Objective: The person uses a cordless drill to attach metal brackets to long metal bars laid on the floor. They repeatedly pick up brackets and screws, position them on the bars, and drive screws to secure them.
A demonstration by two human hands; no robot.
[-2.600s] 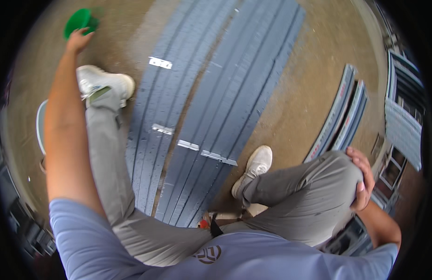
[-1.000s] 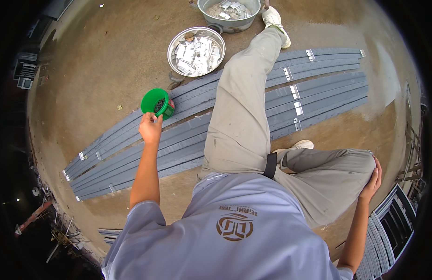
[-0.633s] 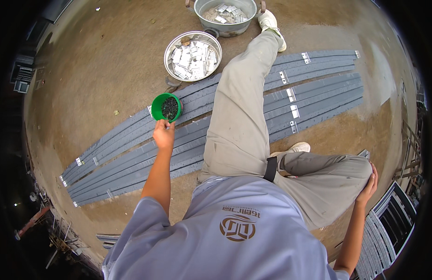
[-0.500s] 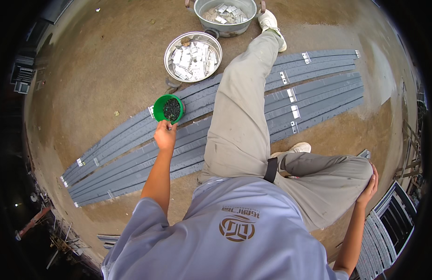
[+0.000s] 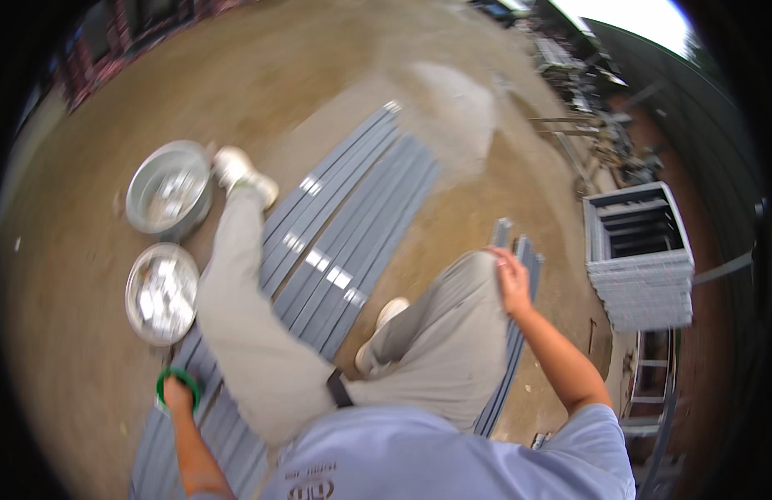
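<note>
My left hand (image 5: 179, 393) is at the small green bucket (image 5: 194, 385), reaching over or into its mouth. Its fingers are hidden and blurred, and what lies in the bucket does not show now. Under the bucket run long grey metal bars (image 5: 336, 250), laid side by side on the ground. Several small silver brackets (image 5: 318, 260) sit across them. My right hand (image 5: 509, 282) lies on my bent knee, with fingers stretched out and nothing in them.
A round metal pan (image 5: 134, 304) of shiny pieces stands beyond the bucket, with a deeper grey tub (image 5: 137, 200) behind it. More bars (image 5: 519, 308) lie by my right knee. Stacked grey frames (image 5: 640, 292) stand at the right. Clutter lines the far right edge.
The view has swung right, so the pans and bucket now appear farther left. My left hand has gone from the bucket's rim over its mouth. The right hand stays on the knee.
</note>
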